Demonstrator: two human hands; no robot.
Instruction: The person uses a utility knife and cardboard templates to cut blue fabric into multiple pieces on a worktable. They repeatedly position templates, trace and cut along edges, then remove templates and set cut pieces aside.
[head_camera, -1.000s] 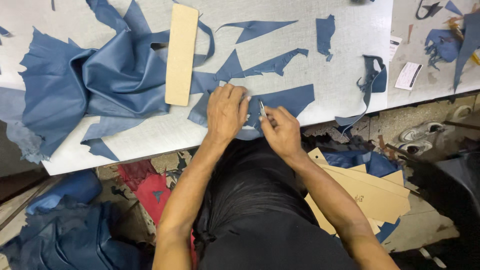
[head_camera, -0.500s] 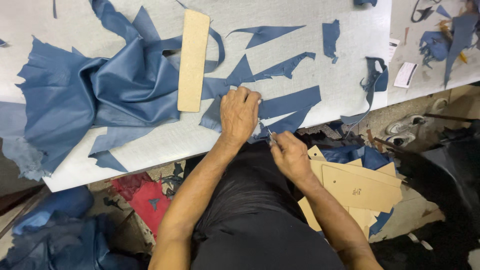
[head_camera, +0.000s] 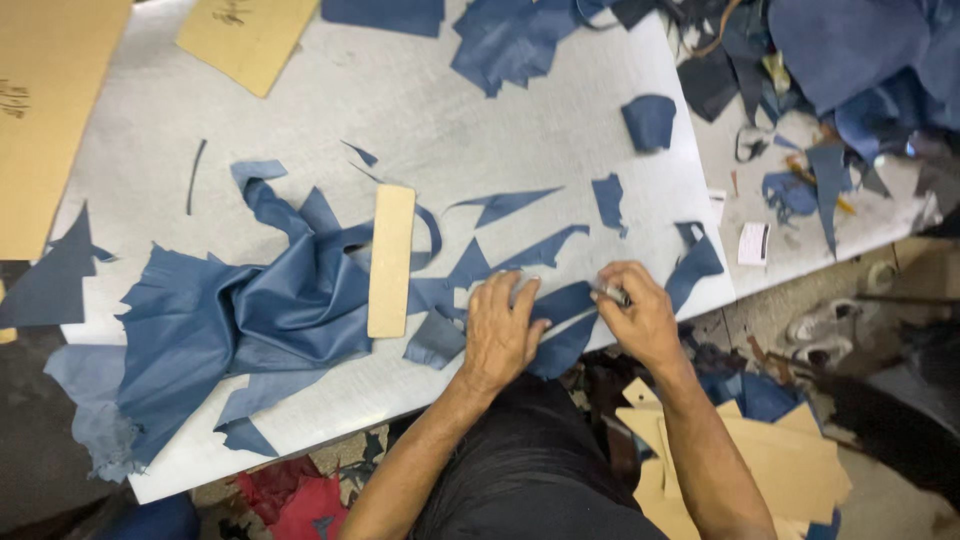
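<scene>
My left hand (head_camera: 503, 328) lies flat, fingers spread, pressing a piece of blue leather (head_camera: 562, 330) onto the white table (head_camera: 430, 120) near its front edge. My right hand (head_camera: 640, 318) is closed around a small metal knife (head_camera: 612, 295), whose tip touches the same leather piece just right of my left hand. A long tan cardboard pattern (head_camera: 391, 260) rests on a large crumpled blue leather hide (head_camera: 240, 315) to the left of my hands.
Several blue leather scraps (head_camera: 520, 205) lie scattered on the table. Tan cardboard sheets (head_camera: 250, 35) sit at the far left. More blue hides (head_camera: 860, 60) pile up at the back right. Cardboard patterns (head_camera: 770, 460) lie on the floor by my right arm.
The camera has tilted up, showing more of the far table. My hands stay on the leather piece at the front edge, the right one shifted slightly right along it.
</scene>
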